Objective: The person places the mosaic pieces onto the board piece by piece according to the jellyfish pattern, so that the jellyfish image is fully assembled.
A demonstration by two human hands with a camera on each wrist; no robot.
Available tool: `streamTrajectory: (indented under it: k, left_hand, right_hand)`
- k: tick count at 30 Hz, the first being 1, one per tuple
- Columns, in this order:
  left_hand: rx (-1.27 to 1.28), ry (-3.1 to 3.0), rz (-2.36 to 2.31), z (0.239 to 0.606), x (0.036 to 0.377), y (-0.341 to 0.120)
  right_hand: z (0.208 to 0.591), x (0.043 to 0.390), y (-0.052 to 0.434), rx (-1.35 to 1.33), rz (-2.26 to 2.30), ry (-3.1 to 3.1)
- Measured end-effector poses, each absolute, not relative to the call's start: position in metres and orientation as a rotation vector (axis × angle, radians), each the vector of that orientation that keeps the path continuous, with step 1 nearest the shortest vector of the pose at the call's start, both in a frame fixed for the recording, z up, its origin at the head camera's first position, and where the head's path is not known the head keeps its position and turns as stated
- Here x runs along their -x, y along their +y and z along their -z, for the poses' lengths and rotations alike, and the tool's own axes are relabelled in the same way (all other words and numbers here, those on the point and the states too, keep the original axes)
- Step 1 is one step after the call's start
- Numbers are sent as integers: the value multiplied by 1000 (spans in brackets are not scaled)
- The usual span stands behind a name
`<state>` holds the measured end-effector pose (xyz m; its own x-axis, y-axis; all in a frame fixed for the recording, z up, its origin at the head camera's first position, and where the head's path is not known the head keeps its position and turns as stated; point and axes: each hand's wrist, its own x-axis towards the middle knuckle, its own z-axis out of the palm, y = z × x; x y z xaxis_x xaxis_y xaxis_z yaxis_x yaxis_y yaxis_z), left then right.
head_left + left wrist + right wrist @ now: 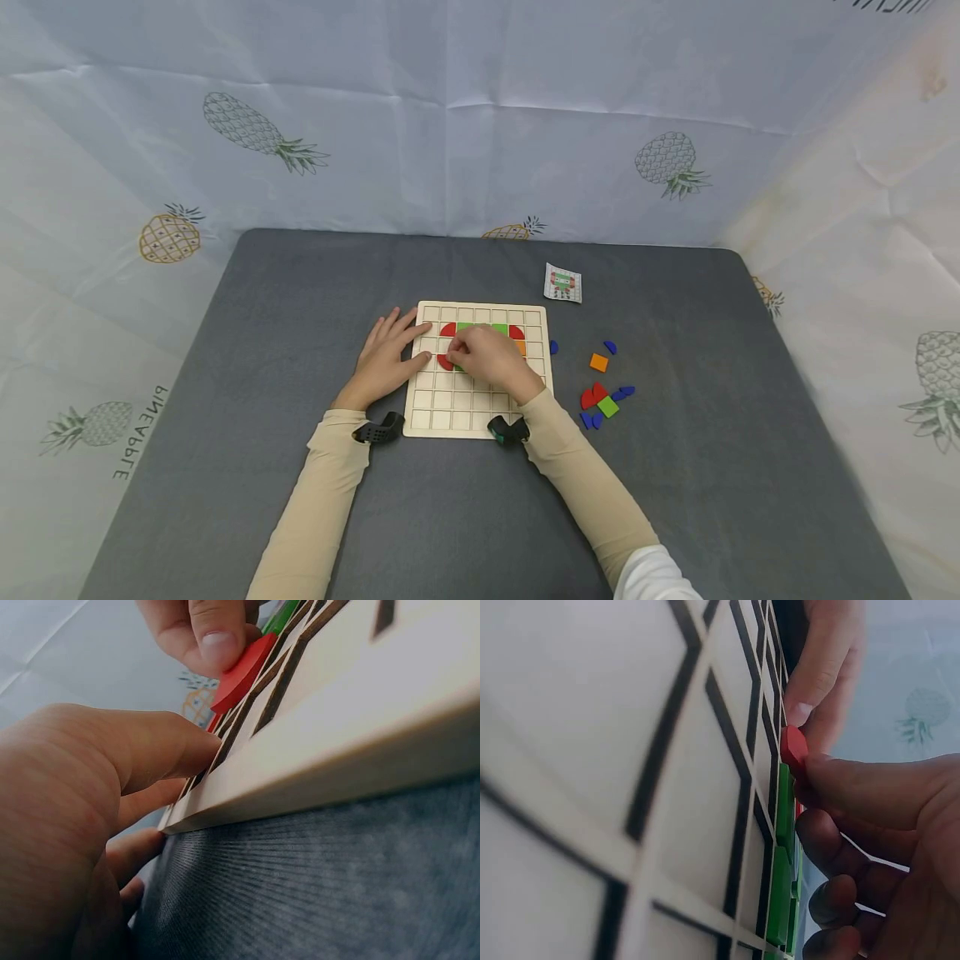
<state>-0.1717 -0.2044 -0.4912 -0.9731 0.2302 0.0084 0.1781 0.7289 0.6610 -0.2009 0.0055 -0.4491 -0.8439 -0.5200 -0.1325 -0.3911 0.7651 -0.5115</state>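
Note:
A pale wooden grid board [468, 408] lies on the grey mat. Its top rows hold red quarter-rounds [516, 332], green squares [480, 327] and an orange piece [521, 346]. My right hand [454, 356] reaches over the board and pinches a red quarter-round piece [445, 363], which the wrist views show tilted on edge [244, 673] [793, 748] at a cell beside the green squares [781, 847]. My left hand [407, 338] lies flat with straight fingers on the board's left edge [337, 750], thumb [157, 750] against the rim.
Loose pieces lie right of the board: an orange square [598, 362], blue bits [610, 347], a red piece [592, 396], a green square [608, 407]. A small picture card [562, 283] sits behind them. Pineapple-print sheets wall in the grey table [300, 292].

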Motion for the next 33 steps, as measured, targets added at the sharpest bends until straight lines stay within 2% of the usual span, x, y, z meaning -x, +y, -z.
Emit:
streamTrajectory:
  k: [16, 22, 33]
  left_hand:
    - [-349, 2857, -1074, 491, 172, -204]
    - [-352, 2853, -1076, 493, 172, -206]
    - [-348, 2851, -1088, 491, 171, -205]
  right_hand:
    - [443, 199, 7, 809, 564, 2660]
    - [440, 202, 14, 818, 689, 2523]
    - [417, 216, 65, 717, 993, 2368]
